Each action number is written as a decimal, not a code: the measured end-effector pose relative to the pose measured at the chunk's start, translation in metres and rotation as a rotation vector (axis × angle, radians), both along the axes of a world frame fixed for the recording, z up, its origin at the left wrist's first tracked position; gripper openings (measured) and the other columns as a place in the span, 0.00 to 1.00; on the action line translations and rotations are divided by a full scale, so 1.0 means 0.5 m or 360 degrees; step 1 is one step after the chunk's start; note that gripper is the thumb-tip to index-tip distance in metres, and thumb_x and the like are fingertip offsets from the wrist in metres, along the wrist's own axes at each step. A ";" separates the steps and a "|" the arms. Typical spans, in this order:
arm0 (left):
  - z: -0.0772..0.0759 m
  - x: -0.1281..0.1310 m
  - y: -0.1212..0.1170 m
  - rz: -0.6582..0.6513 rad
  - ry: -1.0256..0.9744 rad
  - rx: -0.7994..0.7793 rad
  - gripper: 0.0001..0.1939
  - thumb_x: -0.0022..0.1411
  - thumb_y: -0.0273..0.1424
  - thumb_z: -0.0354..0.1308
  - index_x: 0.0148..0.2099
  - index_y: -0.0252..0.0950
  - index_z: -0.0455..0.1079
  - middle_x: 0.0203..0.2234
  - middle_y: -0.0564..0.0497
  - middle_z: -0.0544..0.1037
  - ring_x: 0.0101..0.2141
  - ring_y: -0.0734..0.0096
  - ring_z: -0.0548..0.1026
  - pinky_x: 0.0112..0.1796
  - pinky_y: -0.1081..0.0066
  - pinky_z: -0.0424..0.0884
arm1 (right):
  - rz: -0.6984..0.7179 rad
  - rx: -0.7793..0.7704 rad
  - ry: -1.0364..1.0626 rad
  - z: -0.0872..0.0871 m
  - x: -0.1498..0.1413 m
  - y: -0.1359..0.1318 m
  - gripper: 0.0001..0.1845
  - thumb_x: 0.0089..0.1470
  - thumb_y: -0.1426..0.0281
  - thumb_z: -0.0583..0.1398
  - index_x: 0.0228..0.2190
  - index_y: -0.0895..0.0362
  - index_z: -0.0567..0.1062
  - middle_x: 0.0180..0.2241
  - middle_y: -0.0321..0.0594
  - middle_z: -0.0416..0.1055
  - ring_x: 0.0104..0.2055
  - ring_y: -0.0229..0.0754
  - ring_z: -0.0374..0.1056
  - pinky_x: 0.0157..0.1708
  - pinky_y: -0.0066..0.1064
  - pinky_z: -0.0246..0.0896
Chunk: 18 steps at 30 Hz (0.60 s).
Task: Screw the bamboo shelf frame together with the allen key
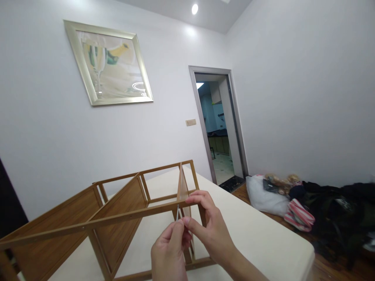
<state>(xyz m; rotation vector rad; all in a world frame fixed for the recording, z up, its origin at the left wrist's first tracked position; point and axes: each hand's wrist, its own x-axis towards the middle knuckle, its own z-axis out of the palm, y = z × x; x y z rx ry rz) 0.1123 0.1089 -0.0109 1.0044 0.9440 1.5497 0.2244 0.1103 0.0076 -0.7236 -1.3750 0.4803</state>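
A wooden rack frame [129, 215] with slatless brown panels lies on its side in front of me. My left hand [170, 249] is closed in a pinch on a thin metal rod [177, 212], which points up against the frame's near rail. Whether the rod is a hex key or a long screw I cannot tell. My right hand [212, 228] has its fingertips at the rail, close to a panel joint. Its thumb is apart from the fingers and reaches down to my left fingertips. The lower end of the rod is hidden by my left fingers.
The frame rests on a cream-covered surface [249, 234] with a rounded right corner. On the floor at the right lie a white bag [265, 197], a red-and-white striped item [299, 215] and a dark heap [336, 218]. A doorway [218, 128] opens behind.
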 end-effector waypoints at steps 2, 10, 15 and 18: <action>0.000 -0.008 0.003 0.0058 0.0185 0.0038 0.19 0.53 0.42 0.63 0.20 0.36 0.65 0.16 0.56 0.65 0.21 0.76 0.62 0.25 0.74 0.63 | -0.0001 0.0003 -0.0018 -0.006 0.000 0.002 0.13 0.50 0.70 0.64 0.40 0.51 0.74 0.48 0.42 0.67 0.54 0.48 0.65 0.55 0.40 0.62; 0.018 0.002 -0.013 0.0454 0.0917 0.0288 0.18 0.61 0.40 0.53 0.22 0.41 0.55 0.14 0.59 0.58 0.18 0.74 0.58 0.21 0.74 0.55 | 0.0009 0.0040 0.0002 -0.021 -0.002 0.007 0.12 0.54 0.69 0.62 0.42 0.52 0.73 0.50 0.44 0.65 0.57 0.50 0.63 0.55 0.41 0.62; 0.012 -0.025 0.004 0.0831 0.1730 0.0945 0.14 0.62 0.31 0.52 0.24 0.42 0.55 0.17 0.59 0.62 0.17 0.74 0.63 0.20 0.74 0.56 | 0.0019 0.0064 0.0027 -0.025 -0.003 0.011 0.11 0.54 0.69 0.62 0.42 0.51 0.73 0.50 0.44 0.65 0.57 0.49 0.63 0.56 0.42 0.62; 0.013 -0.042 0.008 0.1122 0.2161 0.1309 0.11 0.63 0.27 0.51 0.27 0.41 0.58 0.20 0.57 0.65 0.19 0.72 0.66 0.21 0.71 0.56 | 0.0005 0.0080 0.0021 -0.025 -0.003 0.010 0.11 0.55 0.69 0.62 0.42 0.51 0.73 0.50 0.44 0.65 0.56 0.49 0.64 0.55 0.42 0.62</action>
